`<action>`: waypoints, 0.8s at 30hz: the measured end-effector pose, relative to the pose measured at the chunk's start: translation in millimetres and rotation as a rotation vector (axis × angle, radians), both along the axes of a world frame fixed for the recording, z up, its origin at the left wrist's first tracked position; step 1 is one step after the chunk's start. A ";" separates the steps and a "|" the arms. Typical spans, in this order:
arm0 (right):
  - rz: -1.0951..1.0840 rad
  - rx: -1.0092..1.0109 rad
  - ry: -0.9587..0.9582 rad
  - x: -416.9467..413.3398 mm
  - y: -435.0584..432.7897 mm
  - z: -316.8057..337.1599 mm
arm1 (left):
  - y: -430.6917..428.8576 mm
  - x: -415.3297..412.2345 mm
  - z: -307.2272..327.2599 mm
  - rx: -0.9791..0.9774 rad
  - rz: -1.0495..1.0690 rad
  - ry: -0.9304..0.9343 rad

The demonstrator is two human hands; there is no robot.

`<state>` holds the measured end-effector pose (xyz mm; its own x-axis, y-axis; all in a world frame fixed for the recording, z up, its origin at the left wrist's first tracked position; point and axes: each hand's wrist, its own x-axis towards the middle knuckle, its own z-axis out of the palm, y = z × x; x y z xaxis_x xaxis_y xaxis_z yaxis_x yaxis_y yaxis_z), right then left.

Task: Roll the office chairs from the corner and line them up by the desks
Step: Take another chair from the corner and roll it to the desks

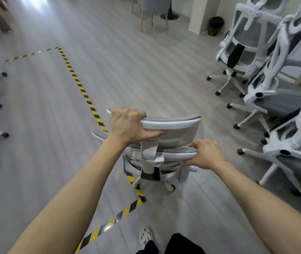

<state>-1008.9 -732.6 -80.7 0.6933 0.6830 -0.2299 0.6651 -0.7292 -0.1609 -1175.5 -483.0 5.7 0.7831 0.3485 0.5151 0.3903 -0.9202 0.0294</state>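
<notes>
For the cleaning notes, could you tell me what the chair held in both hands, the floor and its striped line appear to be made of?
Chair: white frame looks like matte moulded plastic; grey panels look like mesh fabric, slightly see-through. Floor: pale grey wood-look planks, probably laminate or vinyl, soft sheen. Striped line: yellow-and-black adhesive tape, glossy where lit.

Two bare forearms, both extended forward and down: left hand (pixel 127 125) farther out and higher, fingers over and thumb under the headrest of the chair (pixel 179 137); right hand (pixel 206 154) nearer, lower, fingers curled on its backrest rim
</notes>
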 end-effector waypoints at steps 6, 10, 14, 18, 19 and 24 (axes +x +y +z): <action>0.187 0.012 -0.048 -66.7 1.7 -1.2 | -27.0 -105.9 -1.3 0.016 0.148 -0.033; 0.309 0.022 -0.045 -110.8 1.8 -2.0 | -50.1 -174.0 -0.3 0.012 0.237 -0.036; 0.418 0.015 -0.059 -160.6 3.1 -5.6 | -72.4 -244.5 0.6 -0.008 0.313 -0.048; 0.522 0.011 -0.077 -214.5 4.3 -3.7 | -91.9 -312.5 1.7 -0.001 0.376 -0.066; 0.539 0.016 -0.076 -228.4 4.6 -5.0 | -95.7 -329.1 1.1 0.005 0.390 -0.071; 0.604 0.065 -0.077 -303.8 9.9 -8.1 | -104.6 -411.2 -1.7 0.035 0.451 -0.125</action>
<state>-1312.7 -722.6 -88.9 0.1923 0.9714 -0.1394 0.9694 -0.2102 -0.1271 -1586.7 -587.6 3.9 0.4885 0.6206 0.6133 0.7470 -0.6607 0.0736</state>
